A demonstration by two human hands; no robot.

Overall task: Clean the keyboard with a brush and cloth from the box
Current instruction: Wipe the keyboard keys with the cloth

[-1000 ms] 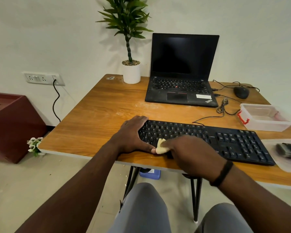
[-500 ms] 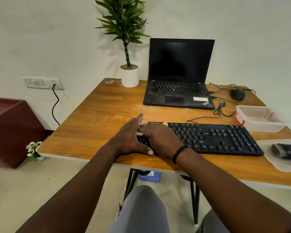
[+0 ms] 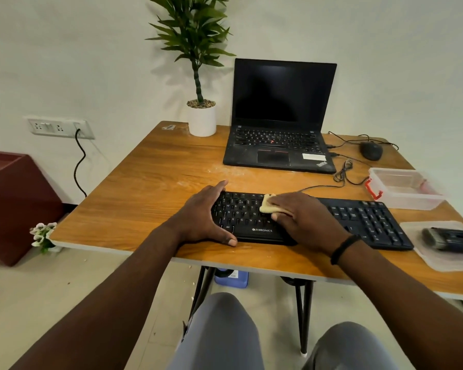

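A seated person wipes a black Zebronics keyboard (image 3: 358, 217) with a small yellowish cloth (image 3: 268, 206) at a wooden table (image 3: 150, 188). The right hand (image 3: 305, 220) lies palm-down over the middle of the keyboard, its fingers pressing the cloth onto the letter keys, thumb tucked against the cloth's near edge; the cloth peeks out from under the fingertips toward the left hand. Whether the fingers curl round the cloth or merely pin it flat cannot be told. A black band (image 3: 344, 249) circles the right wrist. The left hand (image 3: 203, 217) braces the keyboard's left end, fingers straight along the far corner and thumb stretched along the near edge, holding nothing else.

Beyond the right hand, an open ThinkPad laptop (image 3: 278, 116) with a dark screen stands on the table, with a potted plant (image 3: 201, 113) further off beyond the left hand. Outward from the right hand, past the number pad, a clear plastic box (image 3: 404, 190) with a red latch sits open, and nearer the table's front edge its lid (image 3: 444, 259) carries a dark brush (image 3: 449, 237), blurred. A black mouse (image 3: 371, 150) and tangled cable (image 3: 344, 172) lie beyond the box
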